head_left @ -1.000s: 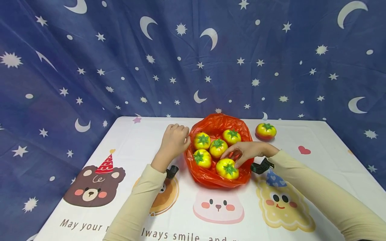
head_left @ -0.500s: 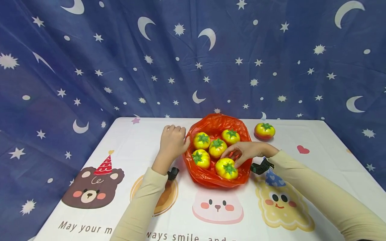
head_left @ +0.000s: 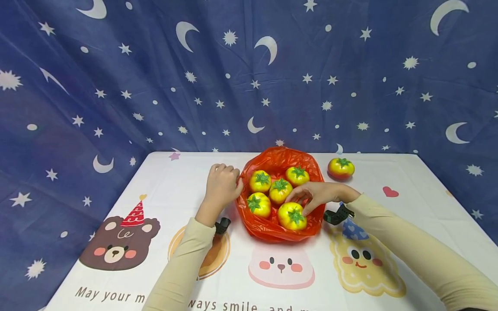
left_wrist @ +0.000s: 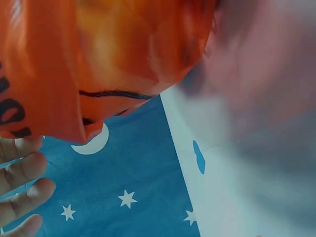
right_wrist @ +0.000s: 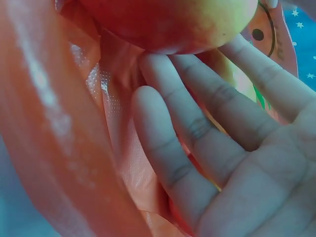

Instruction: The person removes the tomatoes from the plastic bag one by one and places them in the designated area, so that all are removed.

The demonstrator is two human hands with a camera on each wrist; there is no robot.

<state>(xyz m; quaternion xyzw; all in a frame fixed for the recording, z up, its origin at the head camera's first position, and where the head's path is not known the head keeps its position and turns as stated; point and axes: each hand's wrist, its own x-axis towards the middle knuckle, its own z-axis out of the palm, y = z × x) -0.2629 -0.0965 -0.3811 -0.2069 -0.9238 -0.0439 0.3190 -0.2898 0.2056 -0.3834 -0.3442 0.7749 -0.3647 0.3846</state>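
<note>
A red plastic bag (head_left: 258,231) stands with its mouth wide, several yellow-red tomatoes with green star-shaped tops inside. My right hand (head_left: 317,193) reaches in over the bag's right rim, thumb and fingertips around the nearest tomato (head_left: 292,217). In the right wrist view, fingers (right_wrist: 158,118) extend beneath the red-yellow underside of that tomato (right_wrist: 182,24). At the bag's left rim is my left hand (head_left: 222,183), its fingers loosely bent and its thumb right at the plastic. The left wrist view shows spread fingertips (left_wrist: 34,192) just below the bag (left_wrist: 44,64).
Another tomato (head_left: 340,168) lies on the table to the right of the bag, near the back edge. The white tablecloth (head_left: 183,177) carries printed cartoon faces. A blue curtain (head_left: 218,95) with moons and stars hangs behind.
The nearest tomato has shifted very slightly away from me under my right hand. My left hand has drifted a little along the bag's left rim. Everything else stays as it was.
</note>
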